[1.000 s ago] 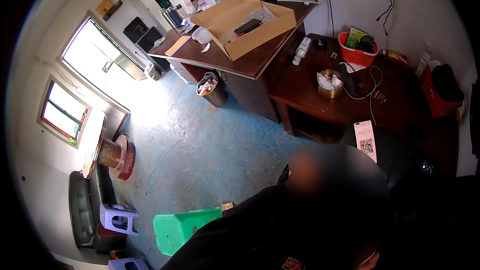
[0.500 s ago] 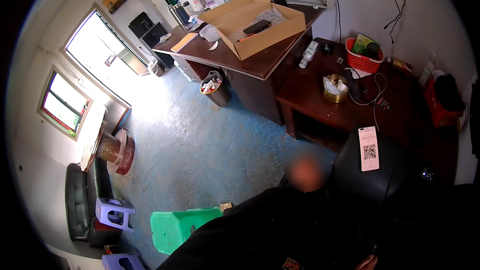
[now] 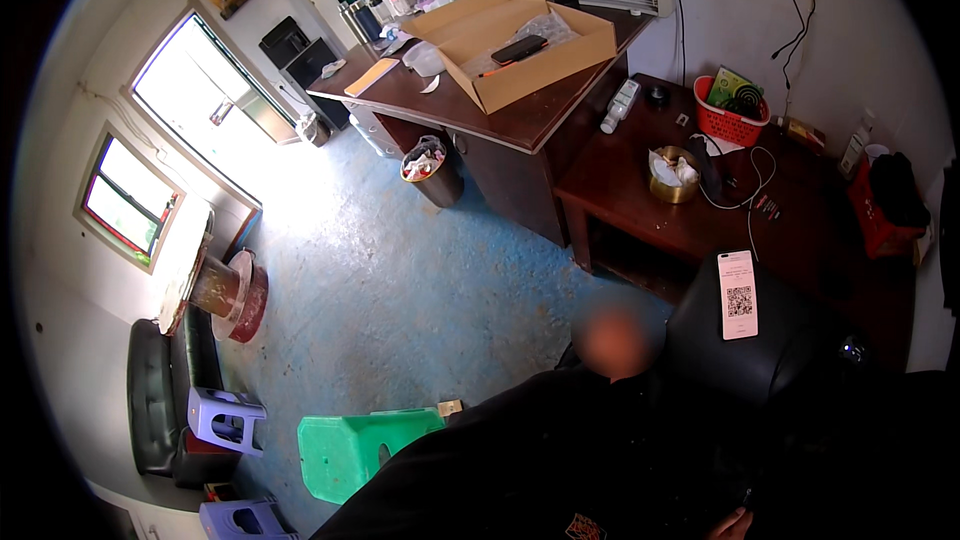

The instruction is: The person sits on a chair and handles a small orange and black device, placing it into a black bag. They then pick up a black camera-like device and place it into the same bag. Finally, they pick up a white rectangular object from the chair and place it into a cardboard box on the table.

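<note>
"Can you make out the hands?"

"One hand (image 3: 735, 524) shows in part at the bottom edge, below the phone (image 3: 738, 322). Dark clothing (image 3: 520, 455) surrounds it, and I can't tell how far open it is or whether it has hold of anything."

"And the other?"

"There's a skin-coloured patch (image 3: 613, 342) left of the phone, slightly lower. It's too blurred to say if that's a hand, let alone how its fingers stand."

"Where exactly is the phone?"

"Lying on a black armrest (image 3: 778, 345), its screen lit with a square code. Nothing I can see touches it but the armrest."

"What's around it?"

"A green stool (image 3: 338, 455), well left of the phone and lower. Just beyond the phone, a low table (image 3: 612, 168) with a gold bowl (image 3: 672, 193) of crumpled white stuff and, farther back, a red basket (image 3: 730, 127)."

"Farther still?"

"Beyond the phone and to its left, a bin (image 3: 436, 185) on the floor, then a desk (image 3: 510, 180) bearing an open cardboard box (image 3: 550, 78)."
</note>
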`<move>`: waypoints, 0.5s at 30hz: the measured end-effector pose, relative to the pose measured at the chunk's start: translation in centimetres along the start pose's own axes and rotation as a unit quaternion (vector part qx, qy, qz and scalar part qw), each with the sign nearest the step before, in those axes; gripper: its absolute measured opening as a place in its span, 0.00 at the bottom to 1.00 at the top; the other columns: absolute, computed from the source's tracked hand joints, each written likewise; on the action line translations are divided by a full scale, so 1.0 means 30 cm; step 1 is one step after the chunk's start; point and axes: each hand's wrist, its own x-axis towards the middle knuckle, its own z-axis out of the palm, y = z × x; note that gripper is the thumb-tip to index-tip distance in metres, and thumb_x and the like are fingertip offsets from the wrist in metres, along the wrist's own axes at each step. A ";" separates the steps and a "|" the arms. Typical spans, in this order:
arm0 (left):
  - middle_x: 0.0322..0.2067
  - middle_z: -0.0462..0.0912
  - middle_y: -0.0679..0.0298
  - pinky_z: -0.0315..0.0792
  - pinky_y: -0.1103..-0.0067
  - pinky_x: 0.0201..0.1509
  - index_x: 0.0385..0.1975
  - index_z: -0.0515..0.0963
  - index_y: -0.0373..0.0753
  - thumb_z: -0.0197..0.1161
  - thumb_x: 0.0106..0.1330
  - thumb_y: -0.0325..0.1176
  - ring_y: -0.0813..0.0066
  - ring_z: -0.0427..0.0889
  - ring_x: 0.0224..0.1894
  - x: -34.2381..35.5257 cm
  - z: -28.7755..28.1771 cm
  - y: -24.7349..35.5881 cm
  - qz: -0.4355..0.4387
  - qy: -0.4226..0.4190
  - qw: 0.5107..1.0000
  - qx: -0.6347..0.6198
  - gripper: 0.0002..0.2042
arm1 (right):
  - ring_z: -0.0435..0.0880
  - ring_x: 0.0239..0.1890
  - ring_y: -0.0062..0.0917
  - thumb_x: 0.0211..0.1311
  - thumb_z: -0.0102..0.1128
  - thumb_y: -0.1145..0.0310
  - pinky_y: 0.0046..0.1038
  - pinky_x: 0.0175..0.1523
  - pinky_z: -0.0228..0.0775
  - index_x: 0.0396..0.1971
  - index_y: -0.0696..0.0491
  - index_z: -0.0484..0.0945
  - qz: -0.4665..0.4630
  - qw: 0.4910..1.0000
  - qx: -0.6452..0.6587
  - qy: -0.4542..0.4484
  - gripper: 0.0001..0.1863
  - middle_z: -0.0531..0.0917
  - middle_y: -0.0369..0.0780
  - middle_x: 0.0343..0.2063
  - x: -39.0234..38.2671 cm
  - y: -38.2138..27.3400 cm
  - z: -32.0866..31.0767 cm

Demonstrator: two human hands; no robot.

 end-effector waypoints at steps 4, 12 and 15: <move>0.51 0.81 0.51 0.72 0.54 0.59 0.50 0.80 0.35 0.62 0.66 0.46 0.48 0.78 0.56 -0.020 -0.007 -0.015 -0.011 -0.011 1.000 0.006 0.21 | 0.69 0.19 0.40 0.79 0.58 0.64 0.41 0.26 0.61 0.27 0.59 0.73 -0.003 1.000 0.004 -0.021 0.18 0.70 0.45 0.18 0.003 -0.009 0.005; 0.52 0.81 0.51 0.72 0.54 0.59 0.50 0.81 0.35 0.62 0.66 0.46 0.48 0.78 0.57 -0.015 -0.004 -0.024 -0.012 -0.009 1.000 0.005 0.21 | 0.65 0.18 0.38 0.79 0.57 0.66 0.41 0.26 0.56 0.22 0.56 0.66 -0.007 1.000 0.005 -0.019 0.21 0.64 0.43 0.16 0.003 0.012 0.007; 0.52 0.81 0.51 0.72 0.54 0.59 0.50 0.81 0.35 0.62 0.66 0.46 0.48 0.78 0.57 -0.012 0.003 -0.022 -0.008 -0.010 1.000 0.003 0.21 | 0.63 0.17 0.35 0.79 0.57 0.66 0.40 0.25 0.55 0.21 0.56 0.65 -0.006 1.000 0.024 -0.013 0.22 0.62 0.42 0.16 0.000 0.008 0.008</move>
